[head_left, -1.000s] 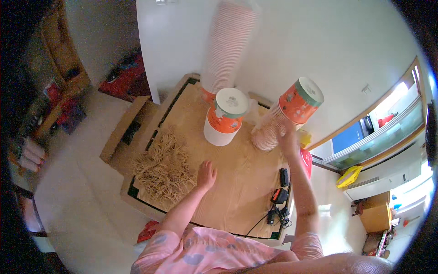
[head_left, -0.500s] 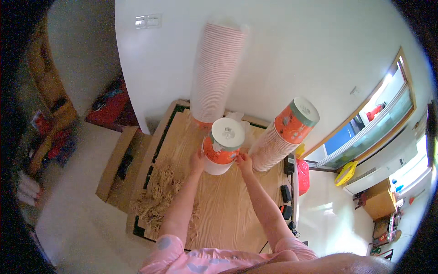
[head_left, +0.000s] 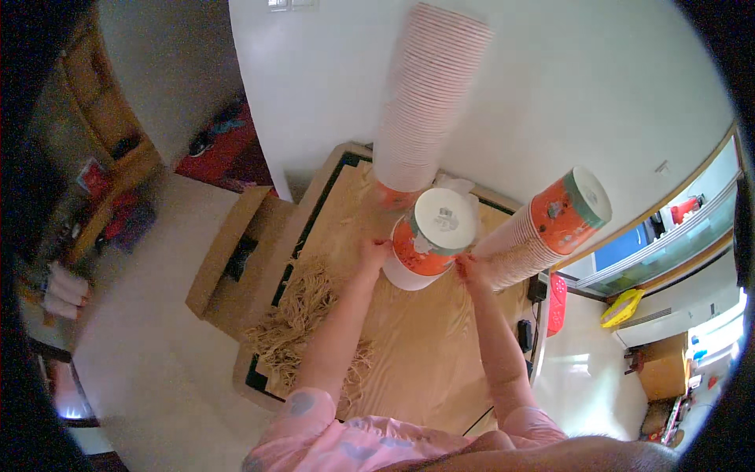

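An orange-and-green paper bucket (head_left: 419,250) stands upside down in front of me, its white base up, over a white bucket body. My left hand (head_left: 376,253) is closed at the bucket's left side, by its lower edge. Against the opposite side, my right hand (head_left: 469,269) has its fingers pinched near the same edge. The fingertips are small and partly hidden, so finer detail does not show. To the left of my left forearm lies a tangled heap of beige cords (head_left: 303,318). All this is on a wood-grain table (head_left: 417,354).
A tall stack of white nested buckets (head_left: 432,94) rises behind, against the wall. Another bucket stack (head_left: 543,224), orange on top, leans at the right with cords along its side. An open cardboard box (head_left: 244,256) is beside the table's left edge. A black adapter (head_left: 525,335) sits at the right edge.
The whole view has shifted, so the table and stacks appear farther right. Both hands stay at the sides of the same bucket, with little visible change in their grip.
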The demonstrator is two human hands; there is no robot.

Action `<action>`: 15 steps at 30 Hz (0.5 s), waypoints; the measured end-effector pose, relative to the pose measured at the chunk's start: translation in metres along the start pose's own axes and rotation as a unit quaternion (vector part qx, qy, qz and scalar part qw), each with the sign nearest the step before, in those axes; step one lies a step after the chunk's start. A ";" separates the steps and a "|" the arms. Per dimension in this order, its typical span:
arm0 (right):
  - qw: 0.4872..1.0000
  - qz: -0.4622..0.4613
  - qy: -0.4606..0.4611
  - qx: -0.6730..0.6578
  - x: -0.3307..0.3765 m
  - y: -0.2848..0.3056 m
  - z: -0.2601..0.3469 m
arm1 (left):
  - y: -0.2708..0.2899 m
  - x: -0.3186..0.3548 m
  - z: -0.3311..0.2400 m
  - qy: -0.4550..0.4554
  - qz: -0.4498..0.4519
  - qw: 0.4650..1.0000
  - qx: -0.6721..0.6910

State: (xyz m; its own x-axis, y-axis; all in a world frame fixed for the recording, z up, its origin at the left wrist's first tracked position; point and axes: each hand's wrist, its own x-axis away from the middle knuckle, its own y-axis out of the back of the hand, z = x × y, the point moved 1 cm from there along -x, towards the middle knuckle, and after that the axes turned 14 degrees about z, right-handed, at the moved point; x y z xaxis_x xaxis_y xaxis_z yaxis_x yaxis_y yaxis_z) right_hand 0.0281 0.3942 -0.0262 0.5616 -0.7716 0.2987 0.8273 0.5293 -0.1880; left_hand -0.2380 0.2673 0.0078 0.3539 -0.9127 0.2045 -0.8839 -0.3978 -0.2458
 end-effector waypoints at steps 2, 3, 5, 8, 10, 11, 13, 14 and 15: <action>0.895 0.318 0.124 -0.287 0.003 0.021 0.008 | -0.023 -0.005 -0.005 0.031 -0.028 0.997 -0.069; 0.897 0.313 0.128 -0.283 0.004 0.031 0.009 | -0.031 -0.005 -0.009 0.029 -0.021 0.997 -0.067; 0.999 -0.029 -0.024 -0.016 0.009 0.008 0.019 | -0.016 -0.003 -0.006 0.045 0.011 0.997 -0.058; 0.999 -0.040 0.009 -0.013 0.033 -0.041 0.055 | -0.013 0.010 -0.023 0.060 -0.058 0.983 -0.165; 0.999 -0.014 0.028 -0.040 0.039 -0.034 0.066 | -0.022 0.015 -0.036 0.047 -0.028 0.993 -0.102; 0.997 0.009 0.042 -0.071 0.042 -0.029 0.068 | -0.027 0.019 -0.043 0.040 0.005 0.998 -0.041; 0.992 -0.006 0.071 -0.102 0.047 -0.011 0.075 | -0.043 0.028 -0.065 0.035 0.025 0.998 -0.036; 0.986 -0.010 0.090 -0.139 0.052 -0.024 0.084 | -0.044 0.036 -0.076 0.035 0.031 0.998 -0.035; 0.986 -0.009 0.088 -0.141 0.059 -0.034 0.095 | -0.047 0.042 -0.087 0.038 0.029 0.998 -0.037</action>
State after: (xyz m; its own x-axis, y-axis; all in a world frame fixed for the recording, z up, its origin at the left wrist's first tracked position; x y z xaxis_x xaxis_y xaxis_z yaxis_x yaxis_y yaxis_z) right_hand 0.0320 0.3638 0.0863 0.5196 -0.8425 0.1422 0.7943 0.4150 -0.4437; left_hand -0.2079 0.2558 0.1103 0.2794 -0.9234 0.2633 -0.9233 -0.3336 -0.1903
